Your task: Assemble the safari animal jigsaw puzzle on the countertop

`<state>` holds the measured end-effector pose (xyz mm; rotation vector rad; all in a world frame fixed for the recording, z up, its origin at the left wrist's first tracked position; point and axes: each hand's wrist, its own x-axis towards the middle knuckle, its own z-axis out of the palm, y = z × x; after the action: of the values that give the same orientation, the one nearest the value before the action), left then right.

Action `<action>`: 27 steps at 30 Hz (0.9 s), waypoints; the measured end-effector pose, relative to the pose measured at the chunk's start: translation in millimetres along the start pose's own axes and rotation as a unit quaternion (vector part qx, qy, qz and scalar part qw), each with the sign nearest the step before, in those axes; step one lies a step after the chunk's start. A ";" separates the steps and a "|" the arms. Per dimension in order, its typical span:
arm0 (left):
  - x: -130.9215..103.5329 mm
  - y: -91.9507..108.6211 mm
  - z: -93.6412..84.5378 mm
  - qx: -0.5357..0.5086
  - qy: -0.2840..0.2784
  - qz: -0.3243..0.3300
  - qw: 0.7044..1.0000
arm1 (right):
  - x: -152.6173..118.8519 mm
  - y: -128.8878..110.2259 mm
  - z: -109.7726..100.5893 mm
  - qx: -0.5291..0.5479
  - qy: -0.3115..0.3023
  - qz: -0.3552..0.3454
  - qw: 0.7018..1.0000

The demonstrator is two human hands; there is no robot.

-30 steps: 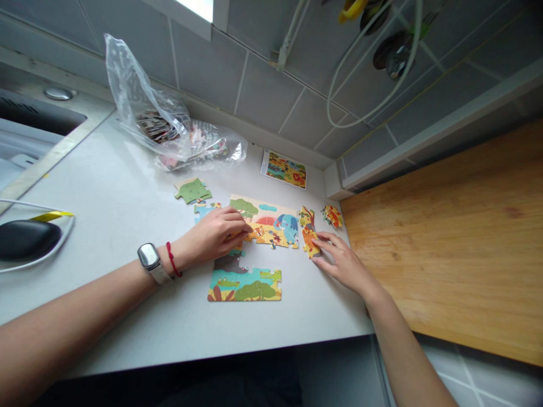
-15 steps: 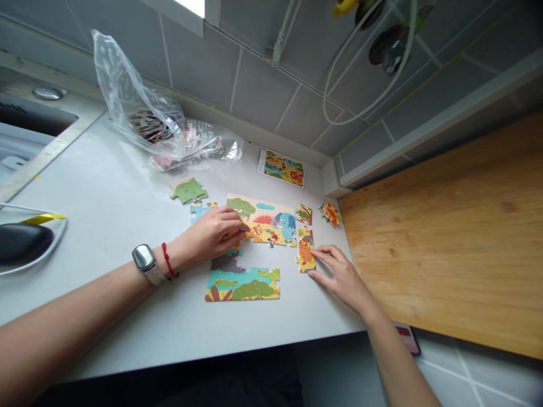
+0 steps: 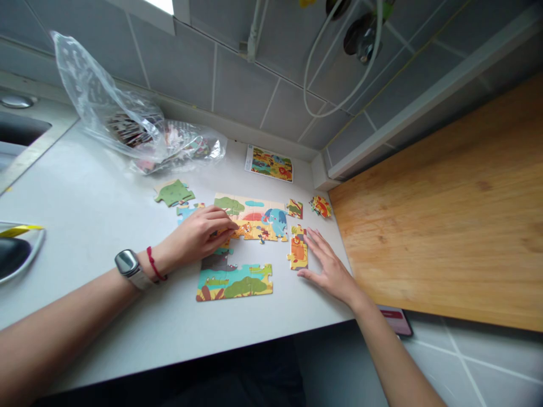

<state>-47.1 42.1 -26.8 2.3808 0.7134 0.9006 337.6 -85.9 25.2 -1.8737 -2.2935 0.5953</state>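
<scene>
My left hand [image 3: 208, 230] lies over the left part of a partly joined jigsaw puzzle, its fingers curled together with the tips by the tiger picture. What those fingers hold, if anything, is hidden. The upper puzzle section [image 3: 274, 221] shows an elephant and a tree. Below it lies the joined lower section [image 3: 237, 284] with crocodiles and a bush. My right hand [image 3: 326, 265] is open, fingers spread, at the right edge of a narrow strip of lion pieces [image 3: 299, 253]. This strip stands apart from the elephant section. A tree piece [image 3: 295, 208] sits just above it.
A small pile of pieces [image 3: 320, 207] is at the right, near a wooden board [image 3: 436, 209]. Green pieces [image 3: 173, 193] lie at the left. Behind are a picture card [image 3: 271, 164] and a clear plastic bag [image 3: 139, 130] of pieces. A black mouse-like object [image 3: 13, 255] is far left.
My right hand's fingers have come off the lion pieces and spread apart, moving slightly up. The left hand keeps its pose on the puzzle. The whole view has shifted a little.
</scene>
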 end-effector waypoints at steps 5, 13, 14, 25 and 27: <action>-0.1 -0.3 0.1 -0.002 0.000 -0.003 1.000 | 7.1 8.6 6.0 -0.024 -0.046 -0.008 0.999; 0.6 1.1 -0.9 -0.015 0.007 -0.006 1.000 | 4.5 21.2 -10.4 -0.031 -0.093 -0.048 0.994; 1.0 1.8 -1.3 -0.016 0.006 -0.006 1.000 | 4.9 22.7 -12.9 -0.023 -0.087 -0.049 0.995; 2.6 4.8 -4.1 -0.014 0.001 -0.003 1.000 | 81.4 80.0 -36.8 -0.074 0.197 0.111 0.971; 2.7 5.4 -4.7 -0.016 -0.001 -0.002 1.000 | 91.4 84.1 -38.3 -0.083 0.186 0.116 0.972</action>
<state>-47.1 41.0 -19.2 2.3513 0.6989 0.9012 406.7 23.8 15.0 -2.1320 -1.9514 0.0580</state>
